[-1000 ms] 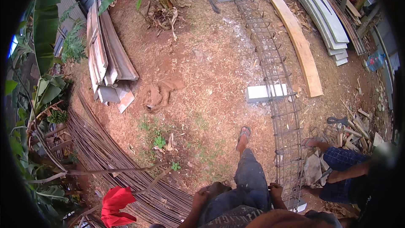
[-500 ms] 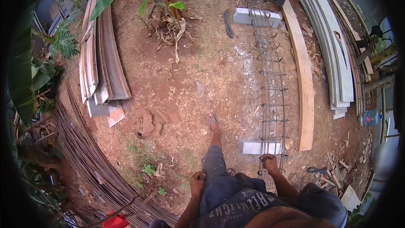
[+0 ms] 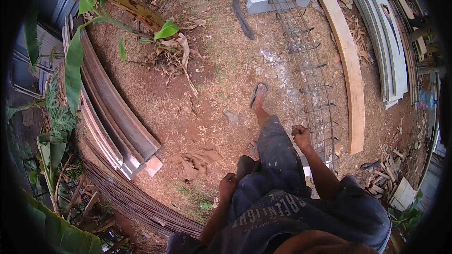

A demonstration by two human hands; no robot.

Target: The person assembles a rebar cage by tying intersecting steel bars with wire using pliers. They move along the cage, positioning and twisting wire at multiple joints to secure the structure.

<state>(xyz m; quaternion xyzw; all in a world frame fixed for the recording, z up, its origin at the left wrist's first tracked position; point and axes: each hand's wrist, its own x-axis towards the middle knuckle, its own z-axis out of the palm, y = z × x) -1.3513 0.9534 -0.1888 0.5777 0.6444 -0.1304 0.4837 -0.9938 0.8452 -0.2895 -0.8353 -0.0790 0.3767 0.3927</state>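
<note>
My right hand (image 3: 302,137) hangs just left of the long rebar cage (image 3: 313,89), fingers curled. Whatever it may hold is too small or hidden to make out. Closed as well, my left hand (image 3: 228,185) is beside my thigh, and its fingers hide anything inside. The cage is made of thin bars with dark stirrups along it. Its far part lies over a white block (image 3: 278,2); a near white block (image 3: 307,170) is partly hidden by my arm. My front foot (image 3: 259,95), in a sandal, stands on dry ground left of the cage.
A long wooden plank (image 3: 351,70) lies right of the cage, with stacked grey boards (image 3: 383,42) beyond. At left are curved metal channels (image 3: 113,108), a bundle of rods (image 3: 132,197) and a banana plant (image 3: 127,0). A brown sack (image 3: 193,162) and wood scraps (image 3: 383,176) lie nearby.
I have stepped forward, one foot now further ahead. My right hand has come off the near end of the cage to its left side. The view has turned, tilting the cage.
</note>
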